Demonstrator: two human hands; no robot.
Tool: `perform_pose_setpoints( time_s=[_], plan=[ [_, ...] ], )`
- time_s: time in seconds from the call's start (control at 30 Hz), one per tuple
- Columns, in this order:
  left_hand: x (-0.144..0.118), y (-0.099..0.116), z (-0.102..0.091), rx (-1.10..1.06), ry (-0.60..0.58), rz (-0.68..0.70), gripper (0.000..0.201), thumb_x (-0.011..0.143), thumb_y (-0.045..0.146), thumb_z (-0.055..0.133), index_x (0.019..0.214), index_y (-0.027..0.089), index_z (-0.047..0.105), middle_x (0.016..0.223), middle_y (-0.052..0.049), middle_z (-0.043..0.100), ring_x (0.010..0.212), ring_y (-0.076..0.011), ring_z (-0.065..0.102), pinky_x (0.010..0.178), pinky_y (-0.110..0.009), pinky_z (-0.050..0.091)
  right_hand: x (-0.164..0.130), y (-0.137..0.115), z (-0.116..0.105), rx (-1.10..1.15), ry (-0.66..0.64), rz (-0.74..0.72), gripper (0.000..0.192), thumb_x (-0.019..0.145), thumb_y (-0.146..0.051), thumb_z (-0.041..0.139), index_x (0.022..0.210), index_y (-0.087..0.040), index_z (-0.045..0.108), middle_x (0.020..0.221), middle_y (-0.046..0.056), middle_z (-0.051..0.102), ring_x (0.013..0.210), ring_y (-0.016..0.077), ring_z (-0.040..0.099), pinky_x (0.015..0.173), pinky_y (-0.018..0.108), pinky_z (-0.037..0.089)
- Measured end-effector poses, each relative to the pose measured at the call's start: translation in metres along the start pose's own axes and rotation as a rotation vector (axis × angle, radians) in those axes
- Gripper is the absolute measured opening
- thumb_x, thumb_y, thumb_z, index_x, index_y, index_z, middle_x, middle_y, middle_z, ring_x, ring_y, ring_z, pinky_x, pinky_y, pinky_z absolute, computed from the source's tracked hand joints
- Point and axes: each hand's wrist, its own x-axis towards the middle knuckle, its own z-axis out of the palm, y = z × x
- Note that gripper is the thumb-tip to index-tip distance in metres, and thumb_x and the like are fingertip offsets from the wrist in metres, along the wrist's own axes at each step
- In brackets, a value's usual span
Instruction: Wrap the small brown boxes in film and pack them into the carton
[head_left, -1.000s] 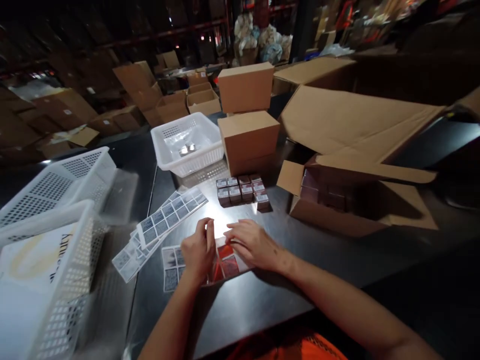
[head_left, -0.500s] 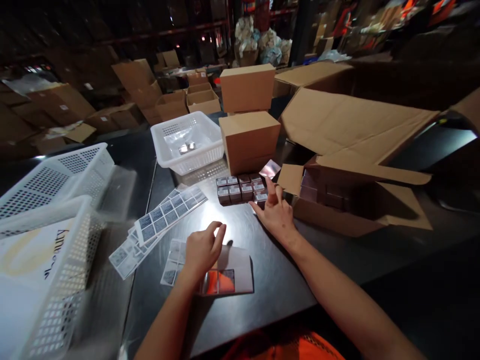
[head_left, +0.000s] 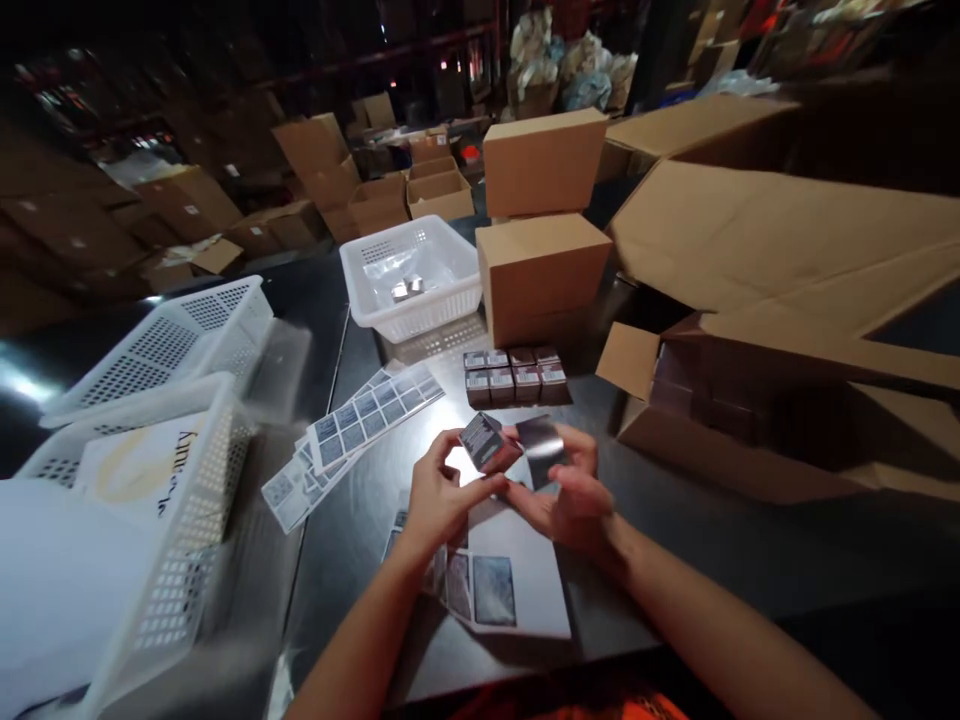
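Cardboard, glossy and small, the little box [head_left: 489, 442] sits pinched between both hands above the dark table [head_left: 675, 540], at about twelve o'clock from the sticker sheet [head_left: 495, 580]. The left hand [head_left: 439, 495] closes thumb and fingers on its near-left end; the right hand [head_left: 574, 490] cups it from the right, fingers curled, touching a shiny flap or label [head_left: 541, 440]. Its long axis runs roughly from eight to two o'clock, labelled face tilted up toward ten. A likely slip: with so light a fingertip grip, the box could twist and drop onto the row of finished boxes [head_left: 514, 377] at twelve.
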Motion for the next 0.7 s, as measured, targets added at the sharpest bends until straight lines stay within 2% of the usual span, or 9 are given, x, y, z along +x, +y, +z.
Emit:
perform_pose_setpoints(
  time_s=[0.1, 0.13, 0.2, 0.27, 0.3, 0.4, 0.53, 0.63, 0.7],
  plan=[
    [-0.006, 0.005, -0.001, 0.139, 0.104, 0.179, 0.048, 0.057, 0.024, 0.080, 0.103, 0.021, 0.065, 0.085, 0.003, 0.069, 0.042, -0.0014, 0.035, 0.039, -0.017, 0.025, 0.018, -0.013, -0.024, 0.099, 0.051, -0.135, 0.059, 0.072, -0.023, 0.085, 0.115, -0.036, 0.048, 0.138, 0.006, 0.041, 0.126, 0.0315, 0.056, 0.095, 0.050, 0.058],
    [-0.007, 0.005, -0.002, 0.184, 0.118, 0.244, 0.048, 0.057, 0.021, 0.078, 0.104, 0.021, 0.066, 0.088, 0.002, 0.071, 0.042, -0.0014, 0.037, 0.040, -0.017, 0.028, 0.024, -0.016, -0.032, 0.129, 0.056, -0.139, 0.052, 0.075, -0.022, 0.083, 0.116, -0.034, 0.052, 0.138, 0.006, 0.043, 0.129, 0.0323, 0.053, 0.100, 0.052, 0.054],
    [-0.009, 0.004, -0.003, 0.233, 0.109, 0.342, 0.048, 0.059, 0.018, 0.076, 0.106, 0.022, 0.068, 0.088, 0.001, 0.074, 0.042, -0.0014, 0.038, 0.040, -0.016, 0.029, 0.035, -0.022, -0.045, 0.213, 0.044, -0.107, 0.029, 0.084, -0.017, 0.073, 0.107, -0.029, 0.061, 0.119, 0.005, 0.059, 0.124, 0.0288, 0.057, 0.105, 0.051, 0.049],
    [-0.008, 0.003, -0.003, 0.227, 0.079, 0.384, 0.048, 0.061, 0.018, 0.076, 0.107, 0.022, 0.068, 0.085, 0.001, 0.076, 0.041, -0.0014, 0.037, 0.040, -0.016, 0.027, 0.041, -0.025, -0.053, 0.336, 0.010, -0.019, 0.016, 0.089, -0.014, 0.066, 0.096, -0.028, 0.065, 0.091, 0.001, 0.067, 0.109, 0.0236, 0.064, 0.100, 0.044, 0.051],
    [-0.007, 0.002, -0.003, 0.214, 0.059, 0.386, 0.048, 0.061, 0.017, 0.077, 0.108, 0.022, 0.067, 0.084, 0.001, 0.076, 0.040, -0.0012, 0.035, 0.039, -0.015, 0.026, 0.043, -0.026, -0.056, 0.407, -0.015, 0.054, 0.012, 0.091, -0.016, 0.065, 0.093, -0.028, 0.066, 0.084, 0.000, 0.067, 0.102, 0.0220, 0.065, 0.095, 0.041, 0.052],
    [-0.005, -0.001, -0.003, 0.179, -0.008, 0.359, 0.049, 0.059, 0.014, 0.074, 0.107, 0.022, 0.067, 0.080, 0.002, 0.076, 0.039, -0.0011, 0.031, 0.038, -0.015, 0.022, 0.045, -0.028, -0.059, 0.579, -0.125, 0.379, 0.003, 0.088, -0.025, 0.072, 0.087, -0.025, 0.069, 0.087, 0.002, 0.070, 0.091, 0.0183, 0.067, 0.084, 0.033, 0.055],
    [-0.004, -0.003, -0.003, 0.199, -0.088, 0.324, 0.052, 0.060, 0.012, 0.072, 0.110, 0.023, 0.067, 0.083, 0.001, 0.077, 0.040, -0.0008, 0.029, 0.039, -0.015, 0.021, 0.046, -0.031, -0.061, 0.652, -0.273, 0.728, 0.028, 0.080, -0.032, 0.080, 0.103, -0.024, 0.067, 0.083, -0.001, 0.068, 0.081, 0.0147, 0.067, 0.076, 0.028, 0.055],
    [-0.005, -0.003, -0.004, 0.219, -0.122, 0.303, 0.052, 0.060, 0.012, 0.073, 0.110, 0.023, 0.067, 0.085, 0.001, 0.077, 0.041, -0.0010, 0.028, 0.040, -0.015, 0.022, 0.046, -0.032, -0.061, 0.617, -0.256, 0.838, 0.050, 0.075, -0.034, 0.083, 0.115, -0.026, 0.054, 0.075, -0.004, 0.065, 0.083, 0.0169, 0.068, 0.077, 0.030, 0.056],
    [-0.005, -0.003, -0.004, 0.231, -0.134, 0.287, 0.052, 0.059, 0.012, 0.074, 0.110, 0.022, 0.067, 0.084, 0.001, 0.077, 0.042, -0.0011, 0.028, 0.040, -0.015, 0.021, 0.045, -0.033, -0.061, 0.590, -0.252, 0.867, 0.055, 0.073, -0.035, 0.084, 0.114, -0.027, 0.048, 0.076, -0.004, 0.066, 0.084, 0.0182, 0.068, 0.078, 0.032, 0.057]
  ],
)
